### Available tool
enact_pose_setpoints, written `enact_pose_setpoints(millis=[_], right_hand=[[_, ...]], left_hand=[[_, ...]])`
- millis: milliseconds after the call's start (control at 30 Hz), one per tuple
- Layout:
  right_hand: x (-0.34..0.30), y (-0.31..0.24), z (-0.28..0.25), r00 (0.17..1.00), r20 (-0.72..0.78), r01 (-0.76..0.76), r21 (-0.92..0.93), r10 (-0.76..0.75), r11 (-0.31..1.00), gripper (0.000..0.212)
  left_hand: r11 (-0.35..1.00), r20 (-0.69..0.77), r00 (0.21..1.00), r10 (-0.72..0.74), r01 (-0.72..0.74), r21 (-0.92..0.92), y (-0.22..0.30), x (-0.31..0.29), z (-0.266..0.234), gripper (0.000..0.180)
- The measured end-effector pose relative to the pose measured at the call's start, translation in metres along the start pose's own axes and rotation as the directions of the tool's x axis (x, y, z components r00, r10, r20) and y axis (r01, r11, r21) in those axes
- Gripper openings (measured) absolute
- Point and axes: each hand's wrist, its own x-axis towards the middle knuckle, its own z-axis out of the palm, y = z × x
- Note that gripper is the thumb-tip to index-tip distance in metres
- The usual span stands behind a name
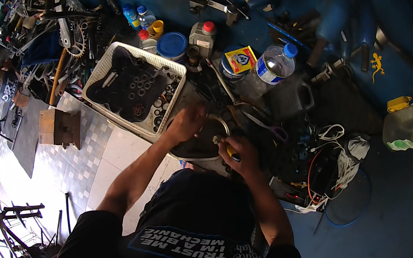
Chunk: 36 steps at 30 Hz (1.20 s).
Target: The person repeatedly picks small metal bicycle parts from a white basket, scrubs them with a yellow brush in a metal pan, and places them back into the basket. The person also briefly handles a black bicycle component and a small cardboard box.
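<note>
My left hand (186, 124) is over the left side of a dark round pan (228, 126) with a pale metal rim. Its fingers are curled and in shadow; what they hold, if anything, I cannot make out. At the pan's right side my right hand (243, 157) is closed around a yellow-and-black handled tool (234, 155). A small pale, rough-looking piece (217, 139) shows at that hand's fingertips. Left of the pan stands a cream plastic basket (95, 79) with a dark cloth (118, 97), several metal rings (141, 84) and small parts in it.
Behind the pan are a clear bottle (275, 66) with a blue cap, a blue-lidded tub (172, 45) and a grey red-capped bottle (202, 38). Purple-handled scissors (277, 133) lie to the right, near tangled white cables (345, 173). A cardboard box (60, 128) sits lower left.
</note>
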Motion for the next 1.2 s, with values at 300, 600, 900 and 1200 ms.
enact_pose_setpoints(millis=[300, 600, 900, 1200], right_hand=[[0.034, -0.045, -0.009, 0.97, 0.023, -0.225, 0.457, 0.241, 0.861, 0.025], [0.034, -0.05, -0.005, 0.994, -0.045, -0.077, 0.409, 0.104, 0.91, 0.027], [0.034, -0.045, -0.004, 0.973, -0.006, -0.213, 0.369, 0.231, 0.905, 0.031], [0.025, -0.006, 0.014, 0.96, 0.108, -0.279, 0.321, 0.257, 0.905, 0.027]], left_hand=[[0.497, 0.3, 0.895, -0.33, 0.435, -0.751, -0.019, -0.041, 0.023, 0.059], [0.541, 0.262, 0.897, -0.357, 0.427, -0.724, 0.006, -0.046, 0.016, 0.06], [0.649, 0.146, 0.936, -0.32, 0.329, -0.686, 0.008, -0.045, 0.017, 0.049], [0.624, 0.092, 0.959, -0.268, 0.246, -0.742, -0.004, -0.042, 0.014, 0.041]])
